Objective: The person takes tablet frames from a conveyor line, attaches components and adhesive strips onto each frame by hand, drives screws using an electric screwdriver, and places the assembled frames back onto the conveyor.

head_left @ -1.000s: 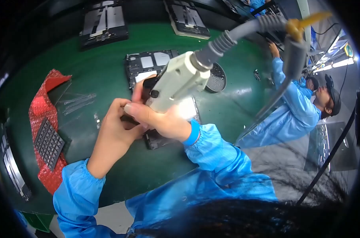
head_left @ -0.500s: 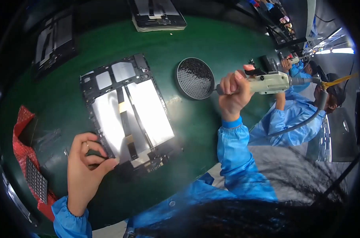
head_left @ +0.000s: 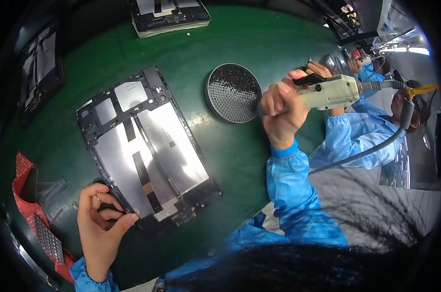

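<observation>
An opened tablet [head_left: 152,146] lies on the green table, its silvery inner plates and dark flex cables showing. My left hand [head_left: 101,221] is closed on its lower left edge, with the thumb on top and the fingers along the side. In my right hand [head_left: 284,114] is a pale electric screwdriver [head_left: 330,92], held nearly level. Its tip, hidden by my fingers, points towards a round dish [head_left: 234,92] of small black screws. The dish has a pitted floor, and the screws are heaped towards its far side.
More opened tablets are stacked [head_left: 169,19] at the back, and another tablet [head_left: 40,73] stands at the far left. Red bubble wrap [head_left: 22,190] and a dark keypad-like strip [head_left: 49,239] lie at left. On the right, a co-worker's blue sleeve [head_left: 339,134] reaches over the table, beside a hanging cable [head_left: 371,155].
The view has shifted, so the tablets and dish appear farther left. My right hand still holds the screwdriver by the dish; my left hand keeps its grip on the tablet. A co-worker's hand now shows behind the screwdriver.
</observation>
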`<move>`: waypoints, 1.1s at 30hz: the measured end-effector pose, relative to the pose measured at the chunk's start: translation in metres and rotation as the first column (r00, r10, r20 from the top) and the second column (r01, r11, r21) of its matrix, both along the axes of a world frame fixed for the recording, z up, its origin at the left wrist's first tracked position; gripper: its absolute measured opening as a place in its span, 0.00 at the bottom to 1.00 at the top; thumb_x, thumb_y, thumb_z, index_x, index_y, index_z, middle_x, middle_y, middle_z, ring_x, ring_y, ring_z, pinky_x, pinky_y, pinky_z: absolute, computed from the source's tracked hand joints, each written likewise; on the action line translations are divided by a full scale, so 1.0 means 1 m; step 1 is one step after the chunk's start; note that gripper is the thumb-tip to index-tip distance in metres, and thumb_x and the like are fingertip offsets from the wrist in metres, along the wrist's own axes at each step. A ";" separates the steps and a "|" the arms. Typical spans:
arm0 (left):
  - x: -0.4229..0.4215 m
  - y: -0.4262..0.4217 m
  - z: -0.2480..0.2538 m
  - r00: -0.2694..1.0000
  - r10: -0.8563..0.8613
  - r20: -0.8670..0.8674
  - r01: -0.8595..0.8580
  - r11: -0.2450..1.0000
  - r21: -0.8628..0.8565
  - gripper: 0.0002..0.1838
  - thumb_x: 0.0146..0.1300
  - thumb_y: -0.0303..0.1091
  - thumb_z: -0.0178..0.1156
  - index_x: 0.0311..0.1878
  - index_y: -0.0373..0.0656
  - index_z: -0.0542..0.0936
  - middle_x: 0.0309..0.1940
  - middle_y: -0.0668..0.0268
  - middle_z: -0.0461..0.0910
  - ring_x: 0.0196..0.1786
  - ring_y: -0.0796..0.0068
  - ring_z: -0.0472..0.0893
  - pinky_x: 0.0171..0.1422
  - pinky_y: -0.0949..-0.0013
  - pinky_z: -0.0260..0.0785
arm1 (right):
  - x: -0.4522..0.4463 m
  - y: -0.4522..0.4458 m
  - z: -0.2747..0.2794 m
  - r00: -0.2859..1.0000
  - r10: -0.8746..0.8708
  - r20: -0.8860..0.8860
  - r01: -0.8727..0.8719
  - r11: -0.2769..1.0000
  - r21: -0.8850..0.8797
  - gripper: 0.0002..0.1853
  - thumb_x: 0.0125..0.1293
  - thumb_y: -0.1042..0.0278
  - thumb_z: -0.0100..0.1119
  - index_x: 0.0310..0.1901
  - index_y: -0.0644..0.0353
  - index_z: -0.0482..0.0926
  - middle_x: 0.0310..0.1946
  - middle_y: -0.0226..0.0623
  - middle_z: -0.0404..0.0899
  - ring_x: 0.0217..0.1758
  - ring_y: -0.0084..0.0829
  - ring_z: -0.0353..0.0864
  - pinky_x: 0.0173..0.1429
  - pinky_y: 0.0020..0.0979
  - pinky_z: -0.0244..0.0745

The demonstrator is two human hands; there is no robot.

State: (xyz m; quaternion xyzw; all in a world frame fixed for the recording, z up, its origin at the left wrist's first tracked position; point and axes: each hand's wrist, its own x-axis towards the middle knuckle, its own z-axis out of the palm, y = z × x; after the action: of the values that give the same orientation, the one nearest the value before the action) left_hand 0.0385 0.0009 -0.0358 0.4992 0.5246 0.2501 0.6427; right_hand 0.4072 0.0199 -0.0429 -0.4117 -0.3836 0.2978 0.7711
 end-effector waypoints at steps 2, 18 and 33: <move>-0.002 0.000 -0.001 1.000 -0.018 -0.004 0.018 1.000 0.025 0.32 0.51 0.14 0.70 0.57 0.37 0.67 0.37 0.65 0.73 0.38 0.79 0.81 0.43 0.80 0.78 | 0.000 0.000 0.000 1.000 0.009 0.003 -0.009 1.000 -0.004 0.13 0.62 0.79 0.55 0.49 0.63 0.70 0.18 0.29 0.62 0.13 0.19 0.57 0.17 0.25 0.54; -0.024 0.000 -0.006 0.973 -0.039 0.226 0.051 0.998 -0.047 0.24 0.62 0.26 0.68 0.57 0.36 0.66 0.39 0.64 0.76 0.38 0.75 0.83 0.43 0.73 0.79 | -0.043 -0.008 0.025 0.982 0.190 0.017 -0.190 0.969 0.155 0.19 0.69 0.70 0.51 0.61 0.56 0.68 0.18 0.21 0.57 0.16 0.14 0.56 0.20 0.22 0.50; -0.020 -0.001 -0.018 0.983 -0.062 0.174 0.053 0.997 0.057 0.20 0.63 0.24 0.65 0.54 0.36 0.67 0.37 0.64 0.78 0.35 0.75 0.84 0.39 0.72 0.79 | -0.218 -0.053 0.017 0.827 0.562 0.021 -0.548 0.813 -0.196 0.16 0.66 0.74 0.57 0.53 0.49 0.67 0.17 0.29 0.62 0.15 0.25 0.64 0.21 0.30 0.58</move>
State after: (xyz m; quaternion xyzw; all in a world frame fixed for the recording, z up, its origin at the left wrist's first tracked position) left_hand 0.0188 0.0002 -0.0542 0.5068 0.4445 0.2882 0.6801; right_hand 0.1888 -0.0334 -0.0263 -0.3615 -0.4881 0.5270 0.5944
